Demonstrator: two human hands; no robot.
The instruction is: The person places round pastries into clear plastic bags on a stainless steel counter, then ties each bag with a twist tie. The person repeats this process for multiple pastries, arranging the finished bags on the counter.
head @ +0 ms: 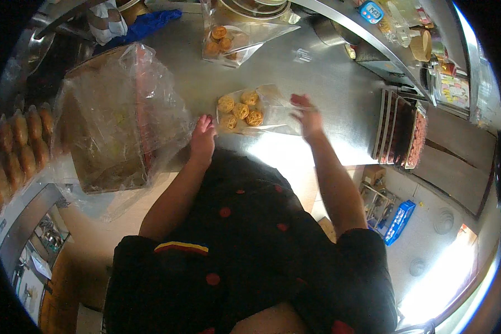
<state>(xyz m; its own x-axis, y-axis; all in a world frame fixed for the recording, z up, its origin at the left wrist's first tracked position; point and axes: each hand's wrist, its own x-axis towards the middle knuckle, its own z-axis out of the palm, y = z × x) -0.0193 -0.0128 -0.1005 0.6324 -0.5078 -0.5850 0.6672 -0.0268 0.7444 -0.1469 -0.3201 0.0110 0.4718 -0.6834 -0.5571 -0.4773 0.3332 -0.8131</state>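
A clear plastic bag (275, 119) lies flat on the steel worktop in front of me. Several round golden baked pieces (240, 111) rest together in its left half. Just left of the bag is my left hand (203, 140), fingers pointing away from me and close together; whether it touches the film is hard to tell. My right hand (310, 117) is at the bag's right end with fingers spread, and an edge of the film crosses it. I see nothing gripped between those fingers. Further back stands a second clear bag (250, 50) holding similar baked pieces (224, 41).
A large box lined with clear plastic (112, 117) stands at left, beside packed long rolls (21, 146). Stacked trays (394, 129) sit at the worktop's right end. A shelf (384, 54) overhangs the right back, with a blue timer (370, 11) on it.
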